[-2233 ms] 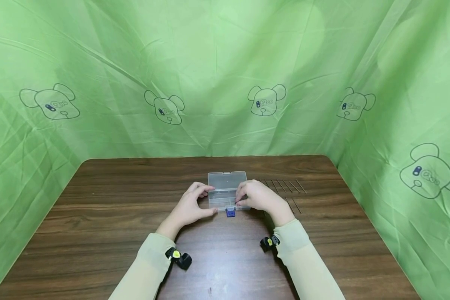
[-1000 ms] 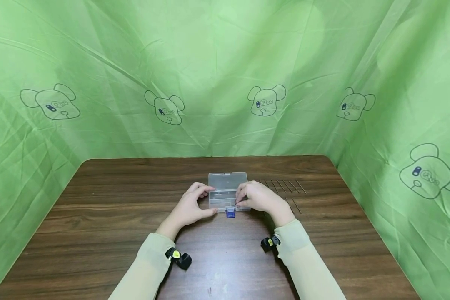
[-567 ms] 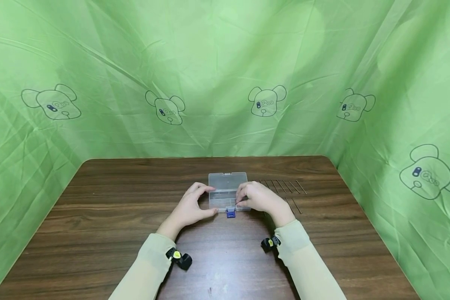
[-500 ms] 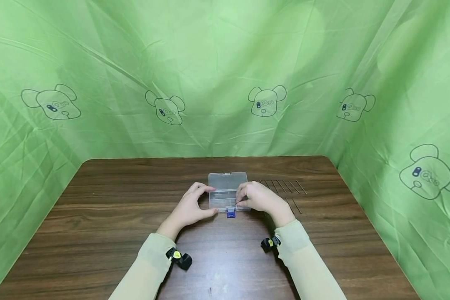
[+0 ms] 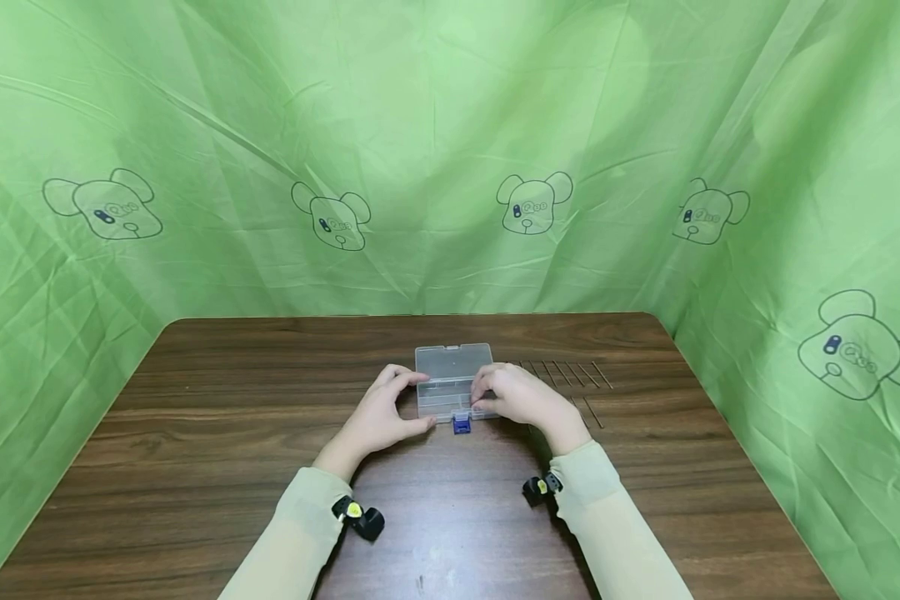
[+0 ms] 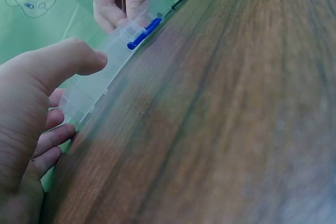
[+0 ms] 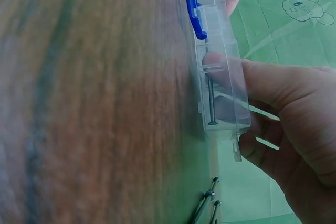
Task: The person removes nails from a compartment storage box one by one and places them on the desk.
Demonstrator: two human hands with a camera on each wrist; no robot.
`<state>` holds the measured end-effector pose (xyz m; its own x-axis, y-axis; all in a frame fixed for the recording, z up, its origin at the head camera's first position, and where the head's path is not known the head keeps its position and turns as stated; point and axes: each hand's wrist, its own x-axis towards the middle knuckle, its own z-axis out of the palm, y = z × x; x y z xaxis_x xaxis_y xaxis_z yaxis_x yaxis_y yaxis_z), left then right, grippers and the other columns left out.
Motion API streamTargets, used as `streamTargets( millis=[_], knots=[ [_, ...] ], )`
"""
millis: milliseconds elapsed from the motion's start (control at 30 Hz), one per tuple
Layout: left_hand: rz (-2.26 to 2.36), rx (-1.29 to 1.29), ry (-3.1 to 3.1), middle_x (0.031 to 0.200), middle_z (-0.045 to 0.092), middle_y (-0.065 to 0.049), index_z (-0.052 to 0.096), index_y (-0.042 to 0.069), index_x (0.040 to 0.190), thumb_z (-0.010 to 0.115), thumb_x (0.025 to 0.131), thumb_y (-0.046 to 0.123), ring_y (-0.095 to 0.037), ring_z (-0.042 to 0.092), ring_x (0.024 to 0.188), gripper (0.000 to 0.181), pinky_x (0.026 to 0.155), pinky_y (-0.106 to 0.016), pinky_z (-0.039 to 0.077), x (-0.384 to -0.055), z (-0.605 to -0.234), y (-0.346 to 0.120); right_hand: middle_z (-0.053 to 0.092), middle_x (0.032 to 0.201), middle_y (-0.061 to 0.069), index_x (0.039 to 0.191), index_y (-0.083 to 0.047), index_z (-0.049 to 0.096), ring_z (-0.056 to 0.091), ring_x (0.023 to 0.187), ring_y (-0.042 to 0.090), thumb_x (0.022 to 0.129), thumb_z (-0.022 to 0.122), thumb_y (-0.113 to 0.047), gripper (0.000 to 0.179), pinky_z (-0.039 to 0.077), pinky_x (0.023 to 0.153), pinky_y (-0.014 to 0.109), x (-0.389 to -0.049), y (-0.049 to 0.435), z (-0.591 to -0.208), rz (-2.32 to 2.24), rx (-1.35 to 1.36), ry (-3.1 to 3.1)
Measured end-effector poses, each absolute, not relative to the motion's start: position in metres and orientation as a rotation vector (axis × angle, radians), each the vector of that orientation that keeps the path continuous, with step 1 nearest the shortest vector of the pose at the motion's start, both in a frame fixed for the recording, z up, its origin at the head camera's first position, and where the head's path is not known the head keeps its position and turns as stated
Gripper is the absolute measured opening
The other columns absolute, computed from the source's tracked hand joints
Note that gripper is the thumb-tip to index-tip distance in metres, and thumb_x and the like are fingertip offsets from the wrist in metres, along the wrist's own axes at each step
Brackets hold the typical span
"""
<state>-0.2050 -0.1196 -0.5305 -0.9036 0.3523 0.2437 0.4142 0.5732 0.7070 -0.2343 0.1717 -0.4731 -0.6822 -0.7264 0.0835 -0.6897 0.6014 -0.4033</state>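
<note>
A clear plastic compartment box (image 5: 437,408) lies on the table with its lid (image 5: 450,361) swung back and a blue latch (image 5: 461,424) at the front. My left hand (image 5: 381,415) grips the box's left end, thumb at the front edge and fingers behind. My right hand (image 5: 521,393) reaches into the right-hand part, thumb and finger pinched together there. The right wrist view shows a long thin screw (image 7: 211,100) inside the box, seen through the clear wall, right at the thumb tip. The right hand hides that compartment in the head view.
Right of the box, several long screws (image 5: 588,373) lie in a slanted row on the wooden table (image 5: 195,450). Nearer the front lie a few more screws (image 5: 594,412), partly behind the right hand. A green printed curtain (image 5: 427,275) surrounds the table's back and sides.
The box has shifted very slightly, its lid a touch to the left and its latch a little away from me. Both hands keep almost the same positions; the screws on the table lie as before.
</note>
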Motion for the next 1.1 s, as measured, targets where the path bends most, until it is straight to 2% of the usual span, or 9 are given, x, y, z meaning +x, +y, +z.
streamTargets(
  millis=[233, 400, 600, 933, 1100],
  knots=[
    [-1.266, -0.670, -2.686, 0.141, 0.053, -0.006, 0.071, 0.016, 0.140, 0.099, 0.078, 0.031, -0.026, 0.057, 0.129, 0.069, 0.112, -0.049, 0.050, -0.205, -0.531, -0.119, 0.076, 0.110, 0.000, 0.096, -0.012, 0.081, 0.073, 0.106, 0.020, 0.098, 0.083, -0.016, 0.005, 0.059, 0.101, 0.041, -0.234, 0.172, -0.472, -0.638, -1.195, 2.721],
    [-1.236, -0.702, -2.677, 0.143, 0.057, -0.001, 0.070, 0.014, 0.139, 0.098, 0.079, 0.033, -0.024, 0.058, 0.133, 0.068, 0.115, -0.048, 0.048, -0.206, -0.532, -0.120, 0.077, 0.109, 0.001, 0.100, -0.010, 0.081, 0.074, 0.104, 0.019, 0.100, 0.080, -0.016, 0.006, 0.060, 0.099, 0.038, -0.235, 0.176, -0.469, -0.704, -1.217, 2.683],
    [-1.234, -0.712, -2.701, 0.141, 0.060, 0.002, 0.069, 0.014, 0.139, 0.098, 0.080, 0.034, -0.019, 0.059, 0.132, 0.069, 0.116, -0.044, 0.048, -0.207, -0.530, -0.120, 0.078, 0.113, 0.003, 0.106, -0.008, 0.081, 0.073, 0.108, 0.019, 0.103, 0.077, -0.015, 0.009, 0.059, 0.100, 0.041, -0.236, 0.187, -0.461, -0.886, -1.193, 2.638],
    [-1.207, -0.732, -2.713, 0.143, 0.061, 0.004, 0.068, 0.015, 0.144, 0.096, 0.083, 0.036, -0.019, 0.059, 0.135, 0.070, 0.117, -0.045, 0.048, -0.208, -0.533, -0.122, 0.076, 0.098, -0.010, 0.106, -0.016, 0.079, 0.067, 0.087, 0.009, 0.103, 0.078, -0.019, 0.005, 0.056, 0.079, 0.031, -0.234, 0.220, -0.446, -1.131, -0.971, 2.740],
    [-1.221, -0.733, -2.708, 0.143, 0.061, 0.005, 0.069, 0.016, 0.143, 0.096, 0.082, 0.037, -0.019, 0.059, 0.136, 0.070, 0.116, -0.046, 0.049, -0.208, -0.533, -0.122, 0.075, 0.099, -0.011, 0.108, -0.017, 0.079, 0.068, 0.090, 0.009, 0.105, 0.077, -0.020, 0.005, 0.057, 0.081, 0.032, -0.231, 0.241, -0.443, -1.089, -0.885, 2.820]
  ],
)
